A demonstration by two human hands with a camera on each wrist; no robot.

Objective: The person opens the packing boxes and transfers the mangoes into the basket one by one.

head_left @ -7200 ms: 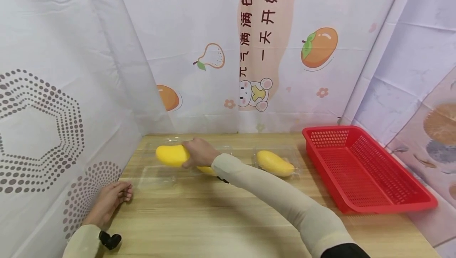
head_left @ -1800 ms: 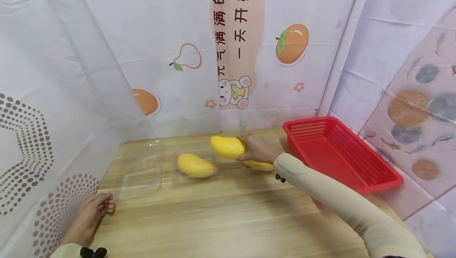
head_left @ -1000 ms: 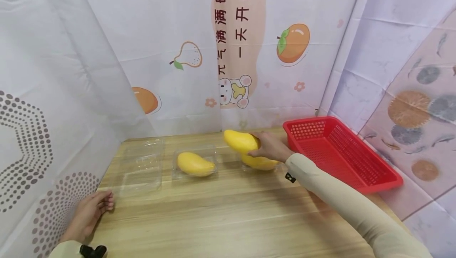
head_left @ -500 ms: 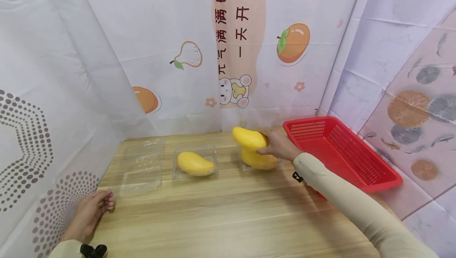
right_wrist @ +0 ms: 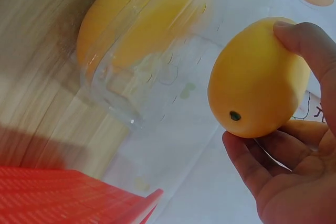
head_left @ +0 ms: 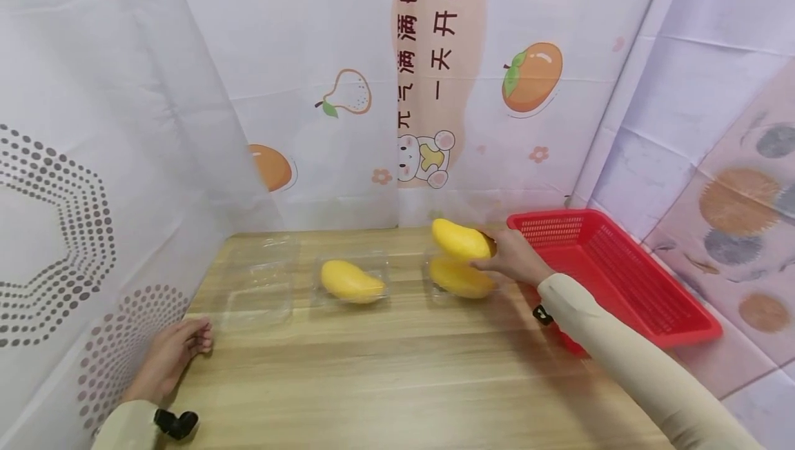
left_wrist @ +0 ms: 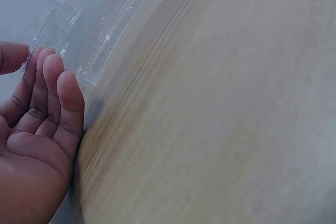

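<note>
My right hand (head_left: 515, 255) holds a yellow mango (head_left: 461, 239) in the air, thumb on one side and fingers on the other. In the right wrist view the held mango (right_wrist: 257, 77) turns its dark stem end to the camera. Just below it, a second mango (head_left: 459, 281) sits in a transparent plastic box (right_wrist: 113, 98). A third mango (head_left: 350, 281) lies in the middle transparent box (head_left: 380, 263). At the table's left edge my left hand (head_left: 174, 353) rests on its side, fingers loosely bent and holding nothing; in the left wrist view its fingers (left_wrist: 68, 95) are near transparent plastic.
Transparent plastic boxes (head_left: 257, 301) stand at the table's back left. A red perforated basket (head_left: 627, 284) is at the right, close to my right forearm. Printed cloth (head_left: 298, 43) hangs around the wooden table (head_left: 385, 374) at the back and sides.
My right hand has carried the mango from above the left boxes to above the right box, lately drifting right towards the basket. The left hand stays at the table's left edge.
</note>
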